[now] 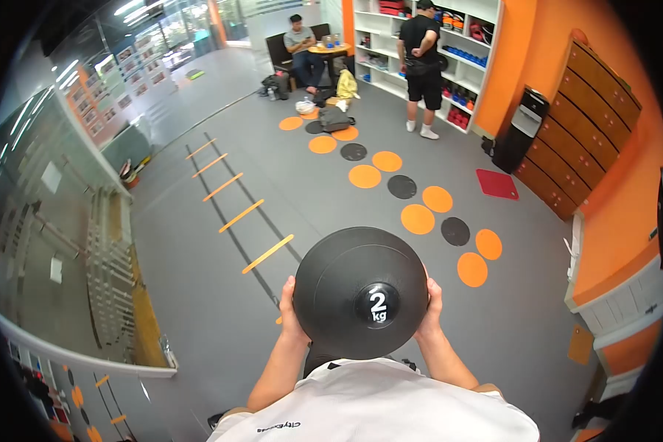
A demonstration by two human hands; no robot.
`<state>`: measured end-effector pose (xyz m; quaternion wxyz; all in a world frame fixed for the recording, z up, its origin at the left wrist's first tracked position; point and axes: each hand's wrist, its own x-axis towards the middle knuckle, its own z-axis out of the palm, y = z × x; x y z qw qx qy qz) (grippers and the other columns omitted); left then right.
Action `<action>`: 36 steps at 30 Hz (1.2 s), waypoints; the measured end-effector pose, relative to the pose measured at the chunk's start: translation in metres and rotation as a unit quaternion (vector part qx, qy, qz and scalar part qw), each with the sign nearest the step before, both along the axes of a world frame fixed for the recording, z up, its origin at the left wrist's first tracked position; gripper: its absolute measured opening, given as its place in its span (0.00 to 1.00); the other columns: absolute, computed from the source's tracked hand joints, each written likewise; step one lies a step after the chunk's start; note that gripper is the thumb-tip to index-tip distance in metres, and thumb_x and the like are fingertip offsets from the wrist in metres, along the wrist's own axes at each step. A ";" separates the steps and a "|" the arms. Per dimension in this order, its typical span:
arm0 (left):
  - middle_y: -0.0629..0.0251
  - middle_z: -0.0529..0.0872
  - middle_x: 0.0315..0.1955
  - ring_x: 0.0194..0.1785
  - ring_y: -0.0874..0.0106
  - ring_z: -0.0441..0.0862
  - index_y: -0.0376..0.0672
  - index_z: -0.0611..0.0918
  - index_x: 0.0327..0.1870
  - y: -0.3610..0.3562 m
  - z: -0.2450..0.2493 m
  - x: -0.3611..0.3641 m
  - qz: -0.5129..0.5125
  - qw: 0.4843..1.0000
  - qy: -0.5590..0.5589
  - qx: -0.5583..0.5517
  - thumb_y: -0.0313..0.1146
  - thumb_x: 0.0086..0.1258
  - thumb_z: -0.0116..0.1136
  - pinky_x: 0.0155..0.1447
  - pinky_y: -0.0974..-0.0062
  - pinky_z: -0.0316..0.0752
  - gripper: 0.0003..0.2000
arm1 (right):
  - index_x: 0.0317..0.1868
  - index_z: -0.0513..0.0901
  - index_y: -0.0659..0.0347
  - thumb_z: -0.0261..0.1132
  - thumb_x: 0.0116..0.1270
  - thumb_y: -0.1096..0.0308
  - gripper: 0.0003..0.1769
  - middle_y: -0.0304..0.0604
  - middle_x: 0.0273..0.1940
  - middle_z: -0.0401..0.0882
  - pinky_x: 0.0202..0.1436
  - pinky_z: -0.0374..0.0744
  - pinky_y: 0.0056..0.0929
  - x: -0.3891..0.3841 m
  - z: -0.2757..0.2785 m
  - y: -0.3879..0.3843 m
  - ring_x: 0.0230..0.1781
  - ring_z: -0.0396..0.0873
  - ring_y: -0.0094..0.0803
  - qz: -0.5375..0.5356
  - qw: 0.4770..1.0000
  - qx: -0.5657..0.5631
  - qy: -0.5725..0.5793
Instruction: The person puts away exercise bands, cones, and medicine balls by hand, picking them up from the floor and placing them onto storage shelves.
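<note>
A black medicine ball [339,287] marked "2 kg" is held up in front of my chest, above my white shirt. My left hand [291,309] presses against the ball's left side, its fingers partly hidden behind the curve. On the opposite side my right hand [432,308] grips the ball the same way, fingers along its edge. The ball rests between both palms and hides part of the floor beyond it.
An agility ladder [241,216] lies on the grey floor ahead to the left. Orange and black floor discs [418,219] run diagonally ahead to the right. A person [421,62] stands by white shelves; another [302,48] sits at a table. Bags [335,119] lie on the floor.
</note>
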<state>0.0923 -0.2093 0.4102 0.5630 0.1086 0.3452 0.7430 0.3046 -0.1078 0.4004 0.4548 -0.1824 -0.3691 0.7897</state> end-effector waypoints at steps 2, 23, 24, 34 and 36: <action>0.55 0.83 0.47 0.46 0.64 0.83 0.39 0.77 0.55 0.037 -0.012 -0.014 -0.034 0.999 0.010 0.029 0.57 0.73 0.37 0.46 0.67 0.82 0.29 | 0.73 0.54 0.59 0.53 0.65 0.43 0.43 0.49 0.68 0.60 0.68 0.67 0.38 -0.010 -0.008 0.024 0.69 0.61 0.40 -0.032 0.999 -0.020 -0.025; 0.56 0.80 0.52 0.55 0.62 0.79 0.41 0.75 0.58 0.405 -0.051 -0.188 -0.112 0.988 -0.058 -0.095 0.58 0.68 0.48 0.56 0.60 0.77 0.30 | 0.50 0.78 0.58 0.50 0.68 0.45 0.26 0.44 0.45 0.81 0.46 0.82 0.35 -0.188 -0.038 0.373 0.44 0.81 0.35 -0.133 0.952 -0.271 -0.055; 0.56 0.80 0.53 0.55 0.62 0.79 0.42 0.75 0.59 0.423 -0.055 -0.190 -0.108 0.985 -0.075 -0.115 0.59 0.68 0.48 0.56 0.60 0.77 0.30 | 0.51 0.78 0.58 0.49 0.69 0.46 0.26 0.44 0.46 0.82 0.47 0.82 0.35 -0.193 -0.044 0.392 0.46 0.81 0.35 -0.125 0.946 -0.292 -0.067; 0.58 0.81 0.53 0.55 0.63 0.78 0.42 0.75 0.59 0.675 -0.039 -0.235 -0.041 0.992 -0.053 -0.109 0.58 0.70 0.46 0.56 0.63 0.77 0.29 | 0.54 0.76 0.56 0.54 0.68 0.45 0.26 0.40 0.51 0.78 0.52 0.79 0.32 -0.239 -0.038 0.666 0.51 0.77 0.31 -0.076 0.963 -0.252 -0.064; 0.56 0.82 0.50 0.52 0.63 0.80 0.40 0.75 0.59 0.723 -0.026 -0.247 -0.030 0.997 -0.046 -0.056 0.59 0.70 0.44 0.53 0.63 0.79 0.30 | 0.56 0.75 0.56 0.53 0.69 0.45 0.27 0.40 0.52 0.77 0.52 0.79 0.32 -0.249 -0.017 0.720 0.52 0.76 0.31 -0.074 0.973 -0.206 -0.079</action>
